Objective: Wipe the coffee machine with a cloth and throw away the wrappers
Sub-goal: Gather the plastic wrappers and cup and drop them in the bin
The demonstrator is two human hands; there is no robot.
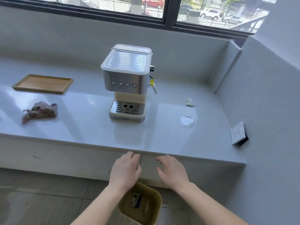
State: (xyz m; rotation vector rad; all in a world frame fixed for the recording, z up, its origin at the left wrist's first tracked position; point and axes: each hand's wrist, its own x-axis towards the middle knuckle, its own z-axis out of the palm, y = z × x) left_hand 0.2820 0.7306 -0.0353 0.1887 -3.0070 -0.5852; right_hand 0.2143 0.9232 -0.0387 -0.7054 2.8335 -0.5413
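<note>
Below the front edge of the bench (146,143), over the yellow bin (141,203), both hands are hanging open and empty: the left hand (125,171) is spreading its fingers flat, the right hand (172,171) is curling its fingers loosely, and neither grip is holding anything. The bin is standing on the floor right beneath them, with some scraps already lying inside.

Up on the bench, the coffee machine (128,82) is standing near the middle. The crumpled cloth (40,112) is lying well to its left, in front of a wooden tray (43,84). To the machine's right, a small white crumpled wrapper (189,102) and a clear round plastic piece (187,120) are lying apart from each other, near the right wall.

Judging by this, rubbish is being dropped and more is waiting. To do the step well, the right hand should be reaching for the two pieces on the right, pinching the crumpled wrapper whole so nothing is shedding. The flat clear piece may be hard to lift; sliding it to the bench edge should help. Each should be released low over the bin. The cloth can be gathered into a firm pad for wiping.
</note>
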